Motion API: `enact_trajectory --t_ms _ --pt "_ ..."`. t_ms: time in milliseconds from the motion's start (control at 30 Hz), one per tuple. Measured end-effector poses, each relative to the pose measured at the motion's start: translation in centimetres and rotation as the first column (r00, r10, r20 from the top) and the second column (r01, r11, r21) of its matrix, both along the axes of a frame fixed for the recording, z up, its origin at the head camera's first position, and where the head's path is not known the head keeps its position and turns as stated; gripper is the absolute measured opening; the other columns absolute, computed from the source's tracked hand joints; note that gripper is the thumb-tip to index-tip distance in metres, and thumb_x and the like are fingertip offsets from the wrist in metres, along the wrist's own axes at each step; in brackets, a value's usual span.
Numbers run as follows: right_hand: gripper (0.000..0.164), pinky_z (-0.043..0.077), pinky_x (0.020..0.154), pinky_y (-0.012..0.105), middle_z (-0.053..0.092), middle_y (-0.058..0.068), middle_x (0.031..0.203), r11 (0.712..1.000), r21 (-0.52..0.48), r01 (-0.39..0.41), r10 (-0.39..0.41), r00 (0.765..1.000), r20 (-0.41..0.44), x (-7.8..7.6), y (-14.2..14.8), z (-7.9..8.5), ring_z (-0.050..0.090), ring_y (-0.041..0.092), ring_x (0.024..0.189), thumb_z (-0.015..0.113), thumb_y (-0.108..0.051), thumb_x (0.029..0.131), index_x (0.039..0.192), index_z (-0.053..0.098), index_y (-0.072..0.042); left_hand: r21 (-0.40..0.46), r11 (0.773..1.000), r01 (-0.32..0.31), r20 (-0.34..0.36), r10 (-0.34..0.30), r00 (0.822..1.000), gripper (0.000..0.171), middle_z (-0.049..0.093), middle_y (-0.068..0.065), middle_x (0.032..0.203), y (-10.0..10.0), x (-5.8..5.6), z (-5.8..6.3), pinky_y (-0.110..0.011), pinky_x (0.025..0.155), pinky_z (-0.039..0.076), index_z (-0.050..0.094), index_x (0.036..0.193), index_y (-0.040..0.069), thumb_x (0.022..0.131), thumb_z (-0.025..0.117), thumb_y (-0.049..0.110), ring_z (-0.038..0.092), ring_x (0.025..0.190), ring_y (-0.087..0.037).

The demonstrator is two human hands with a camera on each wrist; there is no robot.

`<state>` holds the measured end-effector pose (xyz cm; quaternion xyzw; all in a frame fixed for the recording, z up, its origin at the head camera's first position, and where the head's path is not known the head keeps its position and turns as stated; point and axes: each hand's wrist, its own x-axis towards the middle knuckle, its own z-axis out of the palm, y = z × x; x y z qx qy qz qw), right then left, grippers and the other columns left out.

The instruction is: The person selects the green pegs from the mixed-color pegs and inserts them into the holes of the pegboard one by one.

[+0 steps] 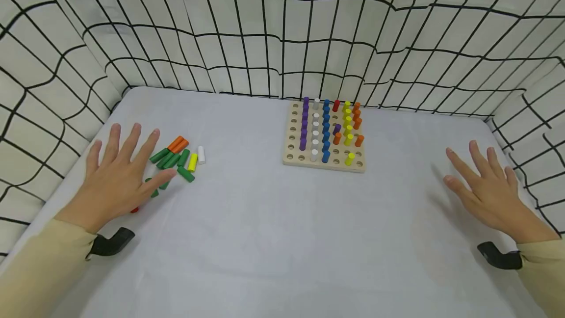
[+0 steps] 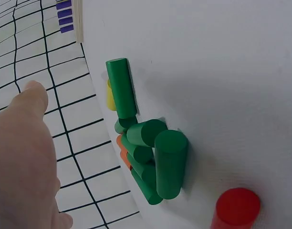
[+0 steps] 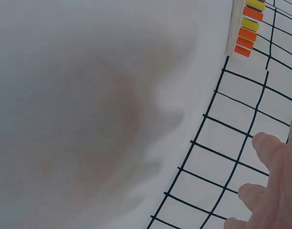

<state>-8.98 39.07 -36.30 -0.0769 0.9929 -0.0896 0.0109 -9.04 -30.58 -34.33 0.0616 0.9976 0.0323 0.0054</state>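
At nine o'clock, the left hand [image 1: 115, 180] spread empty near loose pegs [image 1: 184, 157]; at three, the right hand [image 1: 490, 200] likewise; at twelve, board holes [image 1: 292, 137] propped standing pegs [image 1: 326, 125].

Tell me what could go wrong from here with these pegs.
The left hand is spread close to the loose green pegs, so a brush might roll some away. On the board, one purple peg stands outside the purple column, so the colours could end up mixed.
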Motion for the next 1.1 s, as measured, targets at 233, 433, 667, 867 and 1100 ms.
enact_trajectory --t_ms 233,433,667,867,1100 --pt "0.068 -0.012 0.117 0.084 -0.016 0.019 0.173 1.0 -0.01 -0.003 0.003 1.0 0.002 -1.1 -0.1 0.3 -0.02 0.054 0.156 0.036 -0.052 0.11 0.167 0.011 -0.025 0.008 1.0 -0.007 -0.014 0.007 1.0 0.09 -0.009 -0.019 0.175 0.6 -0.8 0.7 -0.076 0.124 -0.01 0.004 0.168 0.024 0.101 0.04 0.072 -0.026 0.158 -0.044" --pt "0.068 -0.013 0.117 0.083 -0.02 0.016 0.172 1.0 -0.018 0.013 -0.013 1.0 0.003 -1.5 -0.1 0.7 -0.025 0.051 0.156 0.035 -0.052 0.11 0.167 0.01 -0.024 0.008 1.0 -0.002 -0.01 0.002 1.0 0.091 -0.01 -0.019 0.175 0.8 -1.9 1.5 -0.077 0.123 -0.009 0.003 0.168 0.024 0.1 0.039 0.074 -0.026 0.158 -0.045" --pt "0.069 -0.011 0.117 0.084 -0.02 0.018 0.172 0.999 -0.024 0.026 -0.027 1.0 -0.004 -2.3 -0.1 1.2 -0.024 0.052 0.156 0.032 -0.054 0.11 0.167 0.01 -0.022 -0.007 1.0 0.0 -0.035 0.0 0.999 0.091 -0.006 -0.022 0.175 0.9 -2.8 2.1 -0.076 0.124 -0.008 0.006 0.168 0.021 0.101 0.038 0.073 -0.023 0.159 -0.047" --pt "0.067 -0.014 0.117 0.083 -0.02 0.017 0.172 0.997 -0.076 0.01 -0.01 1.0 0.003 -2.9 -0.1 1.5 -0.024 0.052 0.156 0.033 -0.049 0.111 0.167 0.011 -0.021 0.014 1.0 0.006 -0.025 -0.006 1.0 0.091 -0.012 -0.019 0.174 1.4 -4.1 2.1 -0.075 0.124 -0.013 0.003 0.168 0.022 0.101 0.034 0.075 -0.028 0.158 -0.044" --pt "0.067 -0.013 0.117 0.084 -0.017 0.019 0.172 0.994 -0.112 0.015 -0.016 1.0 -0.006 -3.8 -0.6 1.3 -0.019 0.054 0.157 0.033 -0.049 0.111 0.167 0.013 -0.018 0.025 0.999 0.023 -0.007 -0.023 1.0 0.093 -0.009 -0.02 0.175 2.6 -5.6 1.6 -0.075 0.124 -0.011 0.001 0.168 0.023 0.1 0.034 0.077 -0.027 0.158 -0.044"
